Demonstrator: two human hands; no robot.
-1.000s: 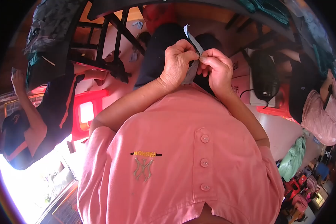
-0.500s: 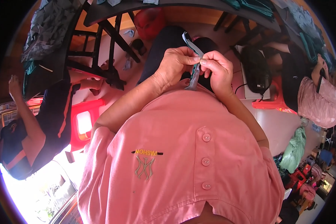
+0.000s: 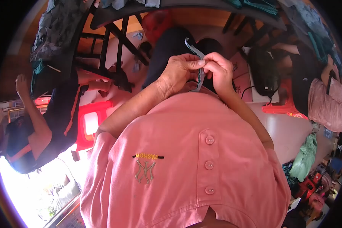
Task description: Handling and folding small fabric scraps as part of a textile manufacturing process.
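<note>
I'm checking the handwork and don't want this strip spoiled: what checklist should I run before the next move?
1. Left hand gripping the fabric strip: ok, pinched between thumb and fingers.
2. Right hand close beside it: ok, pinching at about the same spot.
3. Strip straight: not ok, it curves, its upper end bending to the left.
4. Pinched section in view: not ok, the fingers cover it.
5. Lower end free of the pink shirt: cannot tell; they meet in this view.
6. Co-worker's hand away from the strip: ok, well off to the left.
</note>
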